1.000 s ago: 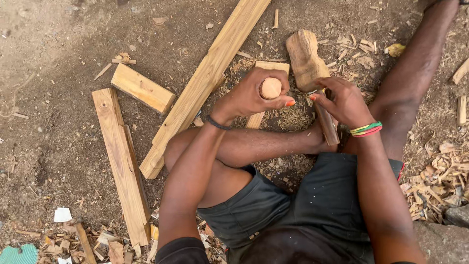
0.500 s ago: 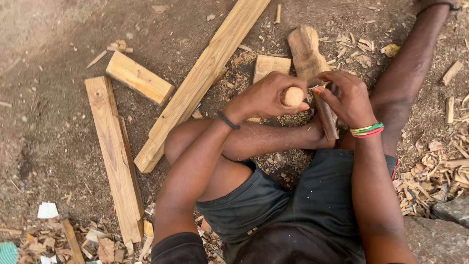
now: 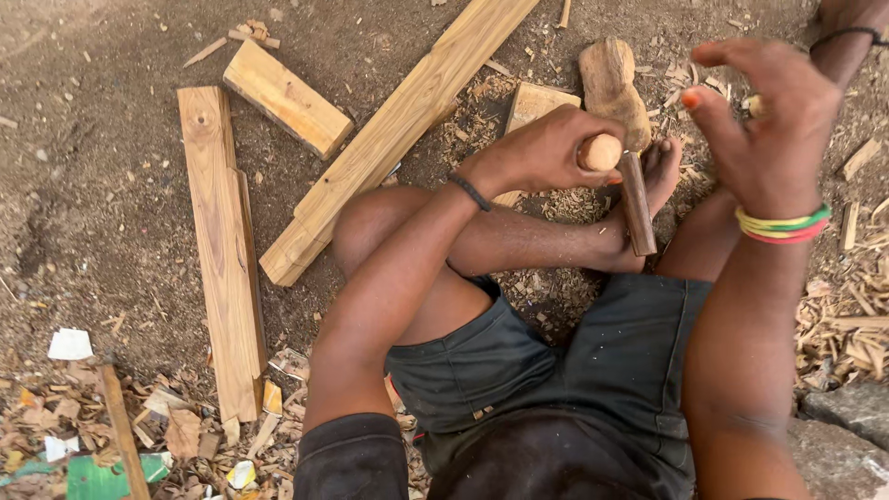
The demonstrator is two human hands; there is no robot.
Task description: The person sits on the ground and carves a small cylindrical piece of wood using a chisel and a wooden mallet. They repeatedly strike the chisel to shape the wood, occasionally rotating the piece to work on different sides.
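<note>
- Person sits cross-legged on bare dirt, wood scraps all round.
- Left hand (image 3: pixel 542 148) is clenched around a wooden tool (image 3: pixel 622 176): rounded pale knob end pokes out past the thumb, a darker shaft runs down from it across the foot (image 3: pixel 648 176).
- Can't tell if the shaft carries a blade; the lower end is just a brown stub from here.
- Right hand (image 3: pixel 764 125) is raised, fingers spread loose, gripping nothing that I can see. Something small and pale shows near the knuckles, too blurred to call.
- Carved wood piece (image 3: pixel 611 88) lies on the ground just beyond the foot, near the left hand, untouched by either hand. Rounded, lumpy, partly shaped.
- Handling guess on that piece: solid wood, stiff, moderately light, dry and rough, so not slippery. It won't dent, but thin carved parts could chip.
- Best grip looks like the thick rounded body, wrapped in the palm, not the narrow top.
- The tool sits well in the fist; the knob end gives the palm a stop.
- Small flat block (image 3: pixel 532 106) lies just behind the left hand.
- Long plank (image 3: pixel 398 130) runs diagonally, a second plank (image 3: pixel 222 241) to the left, a short offcut (image 3: pixel 287 97) between their far ends.
- Shavings (image 3: pixel 843 315) piled at the right.
</note>
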